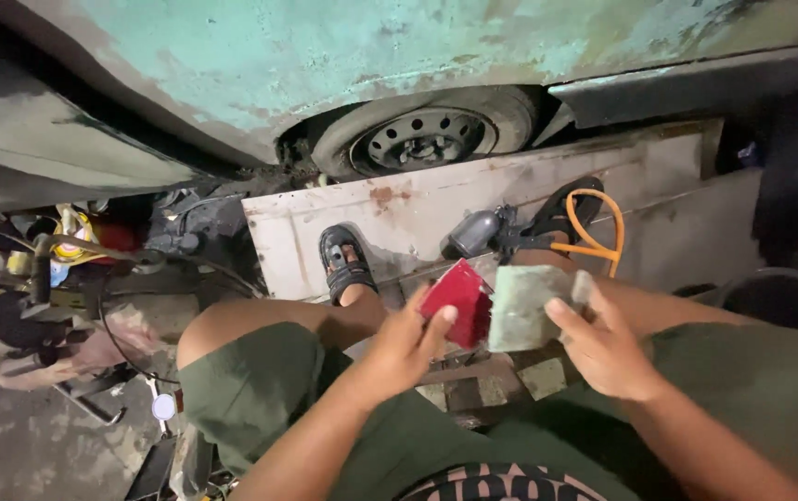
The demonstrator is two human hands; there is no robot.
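Now left hand [405,345] gripping red piece [456,299], right hand [606,347] gripping pale green sheet [527,308].

Light is falling from above and slightly behind the camera, leaving the scene dim overall with a warm, grainy cast. The pale metal panel [510,199] is catching the most light, while deep shadow is swallowing the wheel arch around the tyre [427,134] and the far right edge. The hands [501,339] are showing slight motion blur. The wide lens is bending lines near the borders, and the cluttered left corner is looking soft and murky.
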